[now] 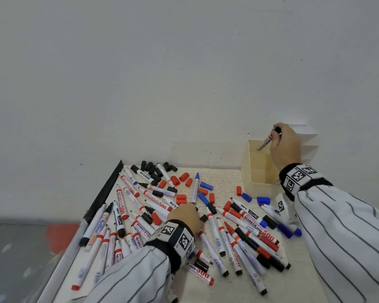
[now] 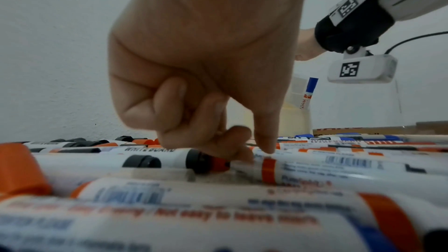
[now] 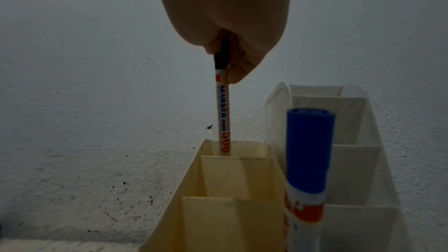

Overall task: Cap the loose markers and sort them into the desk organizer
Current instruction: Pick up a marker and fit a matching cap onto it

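Note:
My right hand (image 1: pixel 276 134) pinches a black-capped whiteboard marker (image 3: pixel 224 118) by its cap end and holds it upright. Its lower end is inside the far compartment of the cream desk organizer (image 1: pixel 253 171). A blue-capped marker (image 3: pixel 308 150) stands in a nearer compartment. My left hand (image 1: pixel 195 209) is down on the pile of loose markers (image 1: pixel 239 232). In the left wrist view its thumb and forefinger (image 2: pixel 264 147) close on the front end of a white marker with an orange band (image 2: pixel 269 170) lying on the table; the other fingers are curled.
Loose black caps (image 1: pixel 153 169), red caps (image 1: pixel 179 178) and blue caps (image 1: pixel 263 200) lie among the markers. A white organizer (image 3: pixel 351 122) stands beside the cream one, against the wall. A black strip (image 1: pixel 105 193) runs along the table's left edge, with floor beyond.

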A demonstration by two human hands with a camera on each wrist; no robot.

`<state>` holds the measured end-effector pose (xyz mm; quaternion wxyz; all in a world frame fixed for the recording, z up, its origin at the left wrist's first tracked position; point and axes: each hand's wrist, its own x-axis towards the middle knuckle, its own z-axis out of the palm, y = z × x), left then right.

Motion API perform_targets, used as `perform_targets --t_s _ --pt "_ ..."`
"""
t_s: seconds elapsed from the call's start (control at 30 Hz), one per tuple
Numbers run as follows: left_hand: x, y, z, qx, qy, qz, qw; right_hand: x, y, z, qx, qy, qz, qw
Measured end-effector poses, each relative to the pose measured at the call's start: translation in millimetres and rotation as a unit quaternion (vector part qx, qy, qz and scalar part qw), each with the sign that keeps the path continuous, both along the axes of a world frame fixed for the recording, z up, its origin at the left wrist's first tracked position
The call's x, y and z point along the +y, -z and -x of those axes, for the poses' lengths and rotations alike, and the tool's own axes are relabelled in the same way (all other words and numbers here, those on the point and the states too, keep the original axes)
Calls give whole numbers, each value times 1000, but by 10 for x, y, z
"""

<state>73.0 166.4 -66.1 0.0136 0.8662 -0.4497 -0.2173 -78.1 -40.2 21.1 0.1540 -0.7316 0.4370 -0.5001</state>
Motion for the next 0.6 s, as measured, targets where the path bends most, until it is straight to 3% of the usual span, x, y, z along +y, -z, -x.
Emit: perform_targets --t_s 0.33,0.6 --pt "-43 33 58 34 3 -76 997 -174 162 -181 63 -46 -57 995" --pt "-89 -165 -94 146 -60 54 986 -278 255 -117 143 -5 -124 982"
